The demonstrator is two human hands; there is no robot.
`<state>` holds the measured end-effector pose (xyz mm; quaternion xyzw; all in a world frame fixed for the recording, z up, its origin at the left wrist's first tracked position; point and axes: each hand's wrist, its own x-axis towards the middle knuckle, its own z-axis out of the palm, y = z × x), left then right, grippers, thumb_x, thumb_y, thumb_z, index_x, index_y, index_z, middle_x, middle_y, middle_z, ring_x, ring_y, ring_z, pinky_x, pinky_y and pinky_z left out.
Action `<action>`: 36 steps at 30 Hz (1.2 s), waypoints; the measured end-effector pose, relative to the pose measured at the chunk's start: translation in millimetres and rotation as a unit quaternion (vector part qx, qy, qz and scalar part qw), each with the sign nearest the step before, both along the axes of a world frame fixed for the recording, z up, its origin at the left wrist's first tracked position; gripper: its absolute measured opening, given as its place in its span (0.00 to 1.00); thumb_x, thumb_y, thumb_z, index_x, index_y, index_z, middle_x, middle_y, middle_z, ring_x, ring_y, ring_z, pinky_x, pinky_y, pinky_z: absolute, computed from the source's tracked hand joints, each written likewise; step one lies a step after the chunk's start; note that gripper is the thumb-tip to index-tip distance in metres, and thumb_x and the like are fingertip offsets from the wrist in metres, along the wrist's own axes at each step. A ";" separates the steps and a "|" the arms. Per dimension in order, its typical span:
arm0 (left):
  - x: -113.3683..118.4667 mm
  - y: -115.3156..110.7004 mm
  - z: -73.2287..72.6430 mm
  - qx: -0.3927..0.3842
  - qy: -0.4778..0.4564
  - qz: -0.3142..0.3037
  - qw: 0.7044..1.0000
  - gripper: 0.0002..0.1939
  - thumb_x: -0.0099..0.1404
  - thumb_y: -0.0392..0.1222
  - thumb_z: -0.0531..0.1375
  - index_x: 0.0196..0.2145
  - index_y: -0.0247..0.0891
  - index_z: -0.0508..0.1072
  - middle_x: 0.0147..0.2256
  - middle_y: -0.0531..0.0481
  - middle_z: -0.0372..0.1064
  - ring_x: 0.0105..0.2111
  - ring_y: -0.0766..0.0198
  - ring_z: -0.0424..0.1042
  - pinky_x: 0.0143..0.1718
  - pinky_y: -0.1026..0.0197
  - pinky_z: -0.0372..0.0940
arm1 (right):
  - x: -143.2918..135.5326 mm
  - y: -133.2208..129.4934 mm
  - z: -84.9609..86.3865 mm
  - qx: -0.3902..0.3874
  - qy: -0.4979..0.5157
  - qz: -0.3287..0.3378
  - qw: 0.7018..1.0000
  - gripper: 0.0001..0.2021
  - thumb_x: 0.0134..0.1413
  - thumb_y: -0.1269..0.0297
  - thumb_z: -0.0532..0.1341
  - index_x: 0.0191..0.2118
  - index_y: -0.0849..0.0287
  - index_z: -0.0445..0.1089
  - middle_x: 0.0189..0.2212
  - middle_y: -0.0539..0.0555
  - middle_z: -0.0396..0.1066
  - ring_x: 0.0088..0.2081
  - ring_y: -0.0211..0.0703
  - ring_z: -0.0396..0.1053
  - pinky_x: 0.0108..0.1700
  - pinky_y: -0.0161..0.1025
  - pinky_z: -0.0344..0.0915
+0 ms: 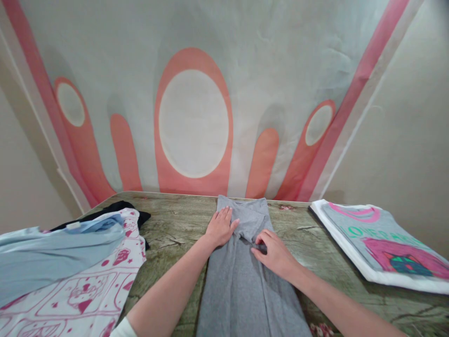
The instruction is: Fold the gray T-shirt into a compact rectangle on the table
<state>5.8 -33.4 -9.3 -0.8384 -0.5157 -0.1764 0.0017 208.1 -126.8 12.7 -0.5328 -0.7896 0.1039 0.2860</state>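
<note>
A long grey shirt (245, 281), folded lengthwise into a narrow strip, lies flat in front of me with its upper end near the table's far edge. My left hand (221, 228) presses flat on its upper left part, fingers spread and pointing away. At the right, my right hand (275, 252) has its thumb and forefinger curled at a fold in the cloth, beside a flap lying across the upper part. The other right fingers are bent under and partly hidden. The shirt's near end runs out of view at the bottom.
Left on the wood-patterned table (168, 220) lie a light blue garment (63, 257), a white garment with magenta print (94, 290) and a black one (121, 206). At the right is a stack of folded shirts (389, 248). A printed backdrop (242, 93) rises behind.
</note>
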 end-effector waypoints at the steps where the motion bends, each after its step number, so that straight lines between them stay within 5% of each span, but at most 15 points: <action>1: 0.1 0.1 0.5 -0.001 -0.002 0.001 1.000 0.32 0.67 0.56 0.38 0.60 0.31 0.53 0.61 0.39 0.47 0.61 0.55 0.47 0.59 0.52 0.43 | 0.3 0.9 -0.7 0.001 -0.003 -0.005 1.000 0.04 0.46 0.67 0.60 0.28 0.58 0.62 0.29 0.50 0.63 0.35 0.42 0.62 0.39 0.38 0.59; 6: 4.2 -7.2 12.6 -0.003 -0.016 -0.017 1.000 0.32 0.67 0.56 0.39 0.60 0.31 0.52 0.61 0.38 0.47 0.61 0.55 0.46 0.60 0.50 0.40 | 1.6 5.1 -4.5 -0.003 -0.008 -0.016 1.000 0.03 0.47 0.66 0.58 0.28 0.58 0.63 0.30 0.51 0.63 0.35 0.41 0.63 0.39 0.38 0.59; 12: 19.9 -27.6 29.4 -0.098 0.013 -0.171 0.980 0.37 0.57 0.56 0.54 0.60 0.36 0.52 0.60 0.41 0.49 0.60 0.51 0.48 0.58 0.48 0.44 | 2.9 7.3 -9.1 0.004 -0.009 -0.003 1.000 0.04 0.49 0.68 0.56 0.32 0.59 0.65 0.32 0.53 0.63 0.36 0.43 0.63 0.39 0.39 0.60; 24: 38.4 -35.8 15.0 -0.060 -0.118 -0.065 0.989 0.23 0.57 0.37 0.53 0.51 0.41 0.67 0.55 0.47 0.60 0.57 0.56 0.55 0.59 0.49 0.45 | 2.3 9.1 -12.7 0.008 0.005 -0.002 1.000 0.23 0.49 0.70 0.54 0.54 0.60 0.57 0.36 0.55 0.64 0.37 0.44 0.63 0.42 0.42 0.61; 30: 31.6 -21.9 16.0 -0.106 -0.281 -0.102 0.948 0.23 0.55 0.32 0.50 0.47 0.41 0.72 0.51 0.51 0.66 0.53 0.61 0.61 0.57 0.56 0.52 | -4.3 25.3 0.2 -0.040 -0.021 -0.003 0.999 0.12 0.47 0.65 0.57 0.40 0.60 0.65 0.36 0.55 0.64 0.36 0.43 0.64 0.39 0.40 0.61; 33: 30.0 -21.6 18.4 -0.114 -0.332 -0.133 0.927 0.21 0.58 0.32 0.47 0.44 0.40 0.73 0.45 0.52 0.71 0.46 0.62 0.67 0.53 0.58 0.58 | -13.7 37.3 4.9 -0.031 -0.037 0.006 0.999 0.17 0.44 0.66 0.60 0.43 0.61 0.65 0.42 0.58 0.64 0.43 0.46 0.63 0.46 0.41 0.59; 36: 31.2 -24.6 18.5 -0.090 -0.326 -0.102 0.936 0.19 0.57 0.34 0.51 0.44 0.40 0.72 0.44 0.51 0.71 0.46 0.61 0.67 0.53 0.58 0.57 | -23.9 46.7 5.2 -0.015 -0.067 0.006 0.998 0.17 0.44 0.68 0.60 0.44 0.62 0.67 0.43 0.59 0.64 0.46 0.48 0.62 0.48 0.42 0.57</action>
